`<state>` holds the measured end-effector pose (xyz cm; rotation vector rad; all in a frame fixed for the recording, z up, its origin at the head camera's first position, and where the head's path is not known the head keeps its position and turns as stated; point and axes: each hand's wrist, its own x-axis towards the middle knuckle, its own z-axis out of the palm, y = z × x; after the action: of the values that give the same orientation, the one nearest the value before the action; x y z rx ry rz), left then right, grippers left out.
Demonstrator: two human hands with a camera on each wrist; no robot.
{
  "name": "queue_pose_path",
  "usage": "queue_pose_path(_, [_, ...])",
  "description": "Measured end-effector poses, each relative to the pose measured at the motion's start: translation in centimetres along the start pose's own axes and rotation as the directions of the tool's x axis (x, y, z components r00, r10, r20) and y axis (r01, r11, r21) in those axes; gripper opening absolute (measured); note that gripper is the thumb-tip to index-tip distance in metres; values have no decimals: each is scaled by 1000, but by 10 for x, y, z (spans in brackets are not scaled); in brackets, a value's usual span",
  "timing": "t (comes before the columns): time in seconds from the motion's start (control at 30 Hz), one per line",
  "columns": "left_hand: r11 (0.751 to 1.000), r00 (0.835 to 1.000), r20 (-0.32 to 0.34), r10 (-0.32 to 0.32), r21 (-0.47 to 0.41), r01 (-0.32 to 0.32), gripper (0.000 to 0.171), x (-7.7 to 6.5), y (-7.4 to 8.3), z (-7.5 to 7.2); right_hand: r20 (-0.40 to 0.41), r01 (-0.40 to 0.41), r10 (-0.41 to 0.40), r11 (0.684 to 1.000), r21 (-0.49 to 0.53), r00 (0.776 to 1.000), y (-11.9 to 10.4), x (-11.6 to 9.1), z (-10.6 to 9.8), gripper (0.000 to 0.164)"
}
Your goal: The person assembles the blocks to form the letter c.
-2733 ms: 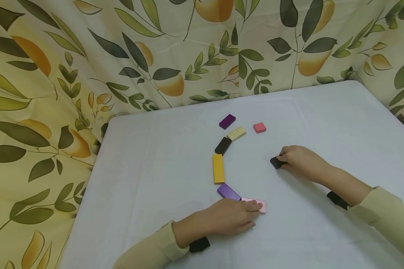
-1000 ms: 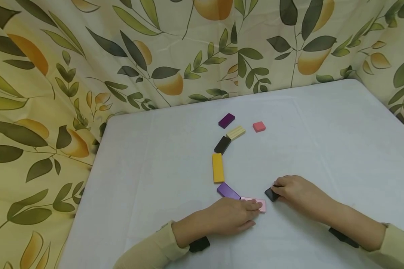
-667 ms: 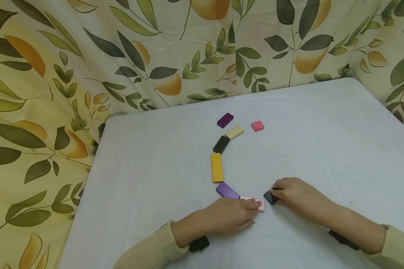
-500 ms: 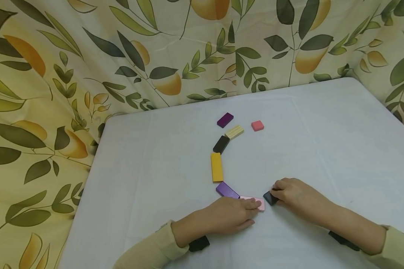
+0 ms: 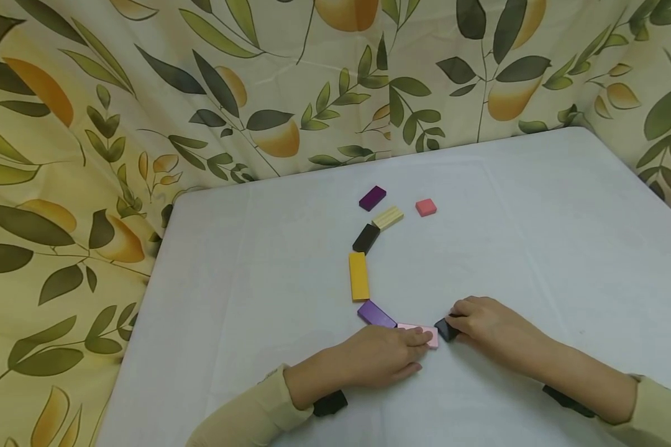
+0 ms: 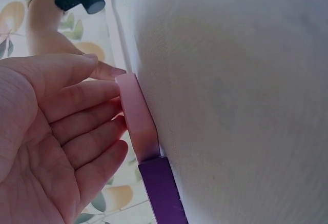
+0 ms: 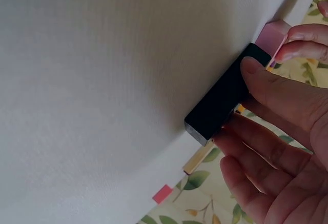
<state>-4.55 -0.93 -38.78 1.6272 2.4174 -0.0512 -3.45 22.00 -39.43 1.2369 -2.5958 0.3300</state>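
Aligning, seemingly, its pinched black block (image 7: 221, 97) with the pink block (image 6: 136, 112) under the straight-fingered left hand (image 5: 379, 355), the right hand (image 5: 488, 326) should release next.

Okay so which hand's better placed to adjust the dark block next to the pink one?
Right, most likely: the right hand pinches that dark block. The left hand touches the pink block, so it seems better suited to steadying.

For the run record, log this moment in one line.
left hand: touching pink rectangular block; right hand: pinching black rectangular block near pink block's end; coral square block: lying apart
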Motion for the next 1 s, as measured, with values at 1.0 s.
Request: queue_pose_path(1.0, [1000, 999, -37, 9, -9, -9, 43, -1, -2, 2, 19, 19, -19, 1000, -8, 1000, 0, -1, -2, 28])
